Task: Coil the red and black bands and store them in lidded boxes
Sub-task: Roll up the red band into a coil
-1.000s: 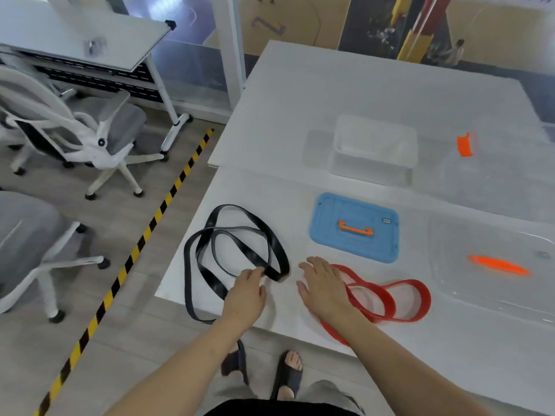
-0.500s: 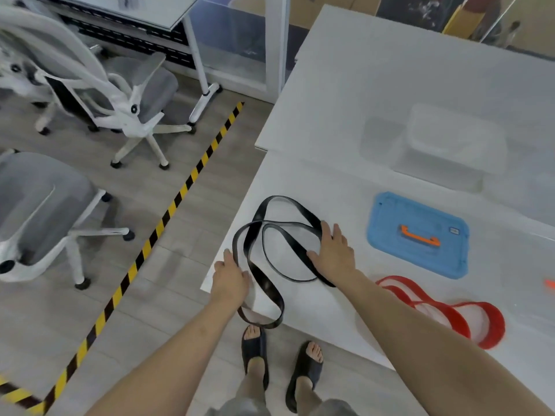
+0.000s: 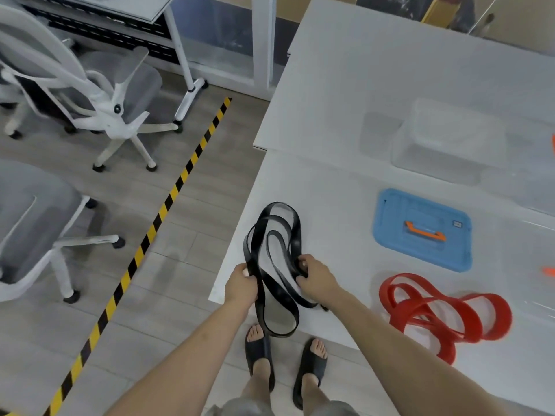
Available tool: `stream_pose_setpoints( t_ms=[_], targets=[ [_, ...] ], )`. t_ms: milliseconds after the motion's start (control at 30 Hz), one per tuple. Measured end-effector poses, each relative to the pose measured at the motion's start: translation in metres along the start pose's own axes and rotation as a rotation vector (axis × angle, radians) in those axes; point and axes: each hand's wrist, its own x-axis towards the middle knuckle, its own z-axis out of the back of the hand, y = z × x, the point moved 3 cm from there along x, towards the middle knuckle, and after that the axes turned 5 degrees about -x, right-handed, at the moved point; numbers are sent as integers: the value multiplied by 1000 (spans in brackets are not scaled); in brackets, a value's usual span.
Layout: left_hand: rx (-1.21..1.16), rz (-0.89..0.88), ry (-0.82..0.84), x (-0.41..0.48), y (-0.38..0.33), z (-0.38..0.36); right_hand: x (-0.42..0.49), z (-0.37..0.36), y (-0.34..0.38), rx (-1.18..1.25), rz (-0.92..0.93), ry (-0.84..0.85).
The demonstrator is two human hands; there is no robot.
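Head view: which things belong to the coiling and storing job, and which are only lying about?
Job: black band, held by left hand and right hand; red band; clear box; blue lid.
Lying about: office chairs; striped floor tape.

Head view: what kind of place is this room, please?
Probably an office-like workroom or lab. It has plain white tables, grey swivel chairs on wheels, and black-and-yellow hazard tape marking a line on the floor.
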Motion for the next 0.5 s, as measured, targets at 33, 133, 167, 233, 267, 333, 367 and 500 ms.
stream_pose_setpoints(
  t_ms=[33,133,167,233,267,333,367,500],
  targets=[
    [-86,37,16,-4,-1,2,-5,-3,7,8,4,9],
    [-302,115,89,-15,-4,7,-16,-19,29,-32,45,25],
    [-355,132,114,-17,-4,8,-17,-27,34,-12,51,25],
    [-424,157,171,-21,-7,8,-20,-37,42,62,32,18],
    [-433,160,201,-24,-10,7,-20,-39,44,95,17,12],
    [-438,147,256,-29,-14,4,-19,-41,46,122,0,-16],
    [-455,146,280,-30,-15,2,-19,-42,47,132,-10,-31],
    [-448,141,367,-40,-26,1,-19,-40,48,272,-40,-47]
  ],
)
